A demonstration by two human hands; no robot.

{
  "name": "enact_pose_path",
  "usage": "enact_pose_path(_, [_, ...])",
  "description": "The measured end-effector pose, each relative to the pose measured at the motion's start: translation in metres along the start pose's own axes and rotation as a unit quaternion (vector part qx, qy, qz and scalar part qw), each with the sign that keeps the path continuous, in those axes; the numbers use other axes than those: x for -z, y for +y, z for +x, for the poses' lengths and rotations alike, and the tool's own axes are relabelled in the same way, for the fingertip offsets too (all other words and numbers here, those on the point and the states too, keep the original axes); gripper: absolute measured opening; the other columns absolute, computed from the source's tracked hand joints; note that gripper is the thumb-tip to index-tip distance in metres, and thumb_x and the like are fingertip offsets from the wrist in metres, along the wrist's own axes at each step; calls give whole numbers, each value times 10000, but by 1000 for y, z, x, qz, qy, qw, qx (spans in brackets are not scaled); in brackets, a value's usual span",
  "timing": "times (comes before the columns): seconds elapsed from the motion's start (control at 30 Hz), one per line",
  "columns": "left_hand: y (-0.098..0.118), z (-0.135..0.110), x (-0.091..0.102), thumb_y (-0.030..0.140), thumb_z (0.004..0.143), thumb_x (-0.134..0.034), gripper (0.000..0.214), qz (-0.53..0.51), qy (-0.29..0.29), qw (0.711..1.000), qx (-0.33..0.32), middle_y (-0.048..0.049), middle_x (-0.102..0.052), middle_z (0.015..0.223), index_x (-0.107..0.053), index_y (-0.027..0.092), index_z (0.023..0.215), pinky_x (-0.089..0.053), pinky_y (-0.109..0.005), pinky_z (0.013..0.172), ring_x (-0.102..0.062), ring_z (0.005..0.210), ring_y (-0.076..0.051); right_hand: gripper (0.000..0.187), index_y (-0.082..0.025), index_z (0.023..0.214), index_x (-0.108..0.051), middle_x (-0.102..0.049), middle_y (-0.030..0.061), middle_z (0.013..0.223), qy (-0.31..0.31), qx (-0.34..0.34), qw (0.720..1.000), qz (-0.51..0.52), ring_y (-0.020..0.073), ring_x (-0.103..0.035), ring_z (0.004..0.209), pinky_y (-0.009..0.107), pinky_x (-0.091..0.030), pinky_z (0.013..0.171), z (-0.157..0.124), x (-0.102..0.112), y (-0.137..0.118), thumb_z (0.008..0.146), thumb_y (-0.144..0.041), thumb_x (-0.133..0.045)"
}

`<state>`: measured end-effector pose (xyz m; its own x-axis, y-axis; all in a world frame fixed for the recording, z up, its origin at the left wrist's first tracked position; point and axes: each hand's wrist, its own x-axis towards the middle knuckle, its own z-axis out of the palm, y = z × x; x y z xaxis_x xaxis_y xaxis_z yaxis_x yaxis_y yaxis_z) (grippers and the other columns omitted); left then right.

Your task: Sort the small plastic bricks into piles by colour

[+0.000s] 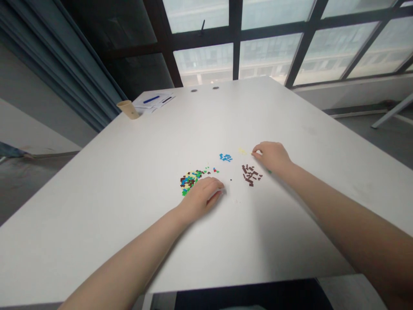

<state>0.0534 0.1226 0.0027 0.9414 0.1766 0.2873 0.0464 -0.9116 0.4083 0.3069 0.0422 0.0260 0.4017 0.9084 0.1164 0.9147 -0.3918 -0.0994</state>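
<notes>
My right hand (273, 156) is at the right end of a few small yellow pieces (242, 151), its thumb and forefinger pinched. What looks like a tiny yellow piece is at the fingertips, too small to see well. My left hand (205, 192) rests on the table beside a mixed pile of tiny coloured building bricks (190, 180), partly covering it. Its fingers are loosely bent, with thumb and forefinger apart and nothing visible between them. Blue pieces (226, 157) lie in a small group between the hands, and brown pieces (251, 174) lie just below my right hand.
Loose pieces, including a red one (214, 170), lie right of the mixed pile. A green piece (269, 172) shows beside my right wrist. On the white table (129, 206), a tan paper cup (128, 110) and papers with a blue pen (151, 99) stand far left.
</notes>
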Motion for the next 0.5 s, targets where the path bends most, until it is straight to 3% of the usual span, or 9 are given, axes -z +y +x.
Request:
enact_pose_path(0.1, [0, -1, 2, 187, 868, -380, 170, -7, -15, 1000, -7, -77, -600, 905, -525, 174, 954, -437, -326, 799, -534, 884, -172, 221, -197, 884, -675, -666, 79, 958, -37, -42, 998, -35, 206, -569, 887, 308, -327, 709, 16, -9, 1, 820, -279, -481])
enact_pose_path(0.3, [2, -2, 4, 168, 864, -377, 179, -16, -9, 1000, -25, -75, -611, 870, -539, 169, 942, -436, -319, 779, -538, 859, -166, 227, -175, 906, -677, -671, 115, 935, -51, -81, 995, -39, 207, -584, 869, 307, -342, 685, 32, -21, -8, 811, -254, -487])
enact_pose_path(0.4, [-4, -5, 5, 162, 857, -379, 178, -28, 34, 999, -4, -76, -612, 886, -534, 173, 945, -442, -318, 786, -546, 862, -162, 230, -190, 904, -679, -673, 99, 938, -51, -81, 995, -33, 202, -582, 870, 297, -340, 672, 33, -15, -9, 812, -268, -483])
enact_pose_path(0.5, [-14, -6, 8, 154, 846, -387, 180, -24, 129, 989, 64, -69, -608, 881, -541, 179, 935, -447, -310, 766, -551, 844, -161, 264, -194, 908, -666, -666, 88, 956, -25, -72, 997, -33, 204, -572, 878, 297, -331, 668, 20, -3, -14, 838, -288, -430])
